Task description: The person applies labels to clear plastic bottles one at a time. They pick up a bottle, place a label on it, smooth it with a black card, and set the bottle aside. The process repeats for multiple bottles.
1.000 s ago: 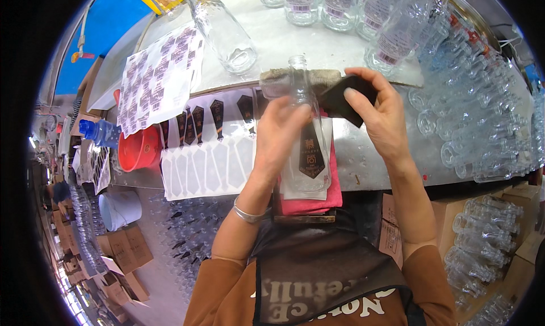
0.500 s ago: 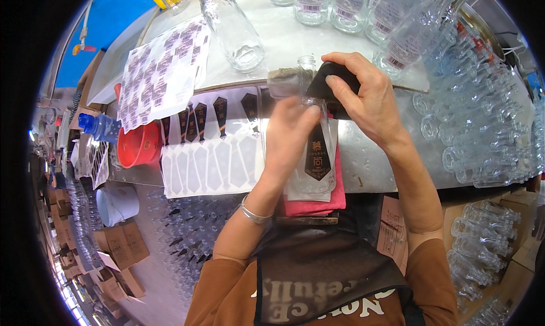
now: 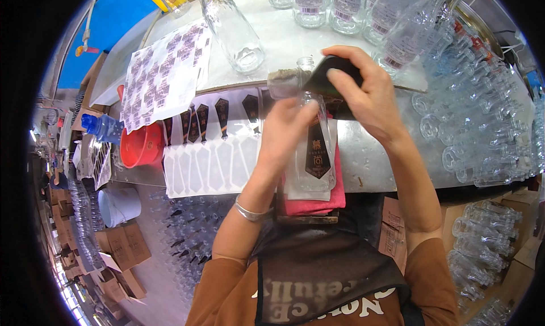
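A clear glass bottle (image 3: 328,181) lies on a folded pink cloth (image 3: 339,196) at the table's near edge, its neck pointing away from me. On its front is a black tie-shaped label (image 3: 318,156). My left hand (image 3: 284,130), a little smeared by motion, has its fingers curled at the bottle's shoulder, over the label's top end. My right hand (image 3: 369,96) grips a flat black piece (image 3: 340,75) between thumb and fingers, just above the bottle's neck. Its exact kind I cannot make out.
Left lie a sheet of tie-shaped labels (image 3: 213,161), a sheet of small printed labels (image 3: 164,76) and a red bucket (image 3: 142,147). A bare bottle (image 3: 235,36) lies behind. Labelled bottles (image 3: 346,14) stand at the back; many others (image 3: 471,122) crowd the right.
The black piece in my right hand has tilted and shifted slightly. My left hand stays at the bottle's shoulder with little movement. The bottle has barely moved.
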Tool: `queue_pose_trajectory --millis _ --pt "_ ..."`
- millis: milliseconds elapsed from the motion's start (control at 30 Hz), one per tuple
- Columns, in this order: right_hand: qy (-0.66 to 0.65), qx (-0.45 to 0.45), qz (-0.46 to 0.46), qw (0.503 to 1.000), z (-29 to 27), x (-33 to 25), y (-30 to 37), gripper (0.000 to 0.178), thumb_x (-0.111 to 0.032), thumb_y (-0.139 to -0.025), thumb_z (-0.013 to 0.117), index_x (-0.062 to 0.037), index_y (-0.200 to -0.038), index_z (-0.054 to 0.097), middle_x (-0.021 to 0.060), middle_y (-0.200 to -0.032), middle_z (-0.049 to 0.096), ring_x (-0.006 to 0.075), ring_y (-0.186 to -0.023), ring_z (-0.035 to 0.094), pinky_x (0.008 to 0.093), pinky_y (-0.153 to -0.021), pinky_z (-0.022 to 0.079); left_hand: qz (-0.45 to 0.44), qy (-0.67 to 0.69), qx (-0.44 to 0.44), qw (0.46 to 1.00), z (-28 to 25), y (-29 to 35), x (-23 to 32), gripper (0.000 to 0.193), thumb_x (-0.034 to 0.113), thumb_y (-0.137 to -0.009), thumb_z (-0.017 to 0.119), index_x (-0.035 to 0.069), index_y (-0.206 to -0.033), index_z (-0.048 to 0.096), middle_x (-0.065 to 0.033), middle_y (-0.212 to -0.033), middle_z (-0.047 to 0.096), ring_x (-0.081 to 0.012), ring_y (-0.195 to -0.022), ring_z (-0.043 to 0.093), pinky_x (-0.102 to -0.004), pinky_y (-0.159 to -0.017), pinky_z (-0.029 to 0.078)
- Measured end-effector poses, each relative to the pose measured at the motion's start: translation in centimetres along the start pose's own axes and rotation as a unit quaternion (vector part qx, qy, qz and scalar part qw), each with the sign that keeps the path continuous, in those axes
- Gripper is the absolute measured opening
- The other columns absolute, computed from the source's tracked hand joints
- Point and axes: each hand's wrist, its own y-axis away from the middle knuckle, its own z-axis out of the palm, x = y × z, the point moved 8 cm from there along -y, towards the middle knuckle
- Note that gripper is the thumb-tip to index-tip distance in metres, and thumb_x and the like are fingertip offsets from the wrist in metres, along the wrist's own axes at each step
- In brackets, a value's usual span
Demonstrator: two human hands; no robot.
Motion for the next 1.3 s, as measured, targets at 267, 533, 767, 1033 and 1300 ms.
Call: queue_pose_trajectory --millis 267,533,767,1033,1300 --pt "-0.178 0.007 0.19 0.965 -0.7 4.0 5.4 0.025 -0.022 -0.104 0.058 -0.0006 -0.111 0.07 -0.0005 -0.097 0.066 0.0055 -0.089 0.058 0.0211 -0.08 0.047 0.038 -0.057 0.057 0.996 -0.5 -1.3 -0.2 0.057 0.045 -0.095 0.068 -0.01 -0.11 0.061 -0.0053 -0.085 0.063 -0.0098 -0.072 0.059 -0.0243 -0.062 0.048" --pt "-0.056 -0.094 0.207 0.972 2.4 5.5 5.3 0.038 -0.034 -0.1 0.064 0.0037 -0.106 0.071 0.0025 -0.083 0.068 0.0083 -0.077 0.059 0.0252 -0.072 0.048 -0.01 0.035 0.006 0.999 -1.3 -0.2 -1.8 0.058 0.045 -0.097 0.065 -0.006 -0.125 0.058 -0.0038 -0.098 0.063 -0.0091 -0.082 0.057 -0.0245 -0.068 0.047" --pt "0.012 -0.12 0.222 0.967 2.8 4.4 4.6 0.039 -0.034 -0.098 0.065 0.0047 -0.103 0.072 0.0069 -0.082 0.07 0.0093 -0.077 0.061 0.0261 -0.071 0.049 0.054 0.022 0.031 0.998 -0.8 -0.2 -2.0 0.062 0.044 -0.098 0.064 -0.005 -0.134 0.053 -0.0033 -0.102 0.061 -0.0076 -0.085 0.054 -0.0231 -0.072 0.045" --pt "-0.154 -0.034 0.156 0.975 -0.6 2.4 5.2 0.028 -0.008 -0.097 0.063 0.0005 -0.123 0.064 0.0022 -0.111 0.065 0.0101 -0.101 0.061 0.0264 -0.093 0.049 0.019 0.13 0.0 0.991 -0.6 0.1 -2.3 0.046 0.038 -0.106 0.053 -0.003 -0.127 0.055 -0.0115 -0.122 0.065 -0.0167 -0.113 0.062 -0.0325 -0.101 0.05" --pt "0.106 -0.107 -0.202 0.968 0.7 -4.9 5.8 0.027 0.007 -0.069 0.066 -0.0018 -0.094 0.066 0.0121 -0.099 0.066 0.0315 -0.094 0.063 0.0391 -0.08 0.053 -0.016 0.127 0.028 0.991 -1.7 2.4 -0.5 0.054 0.042 -0.108 0.046 -0.005 -0.136 0.05 -0.0162 -0.129 0.063 -0.0211 -0.113 0.063 -0.0347 -0.103 0.05"
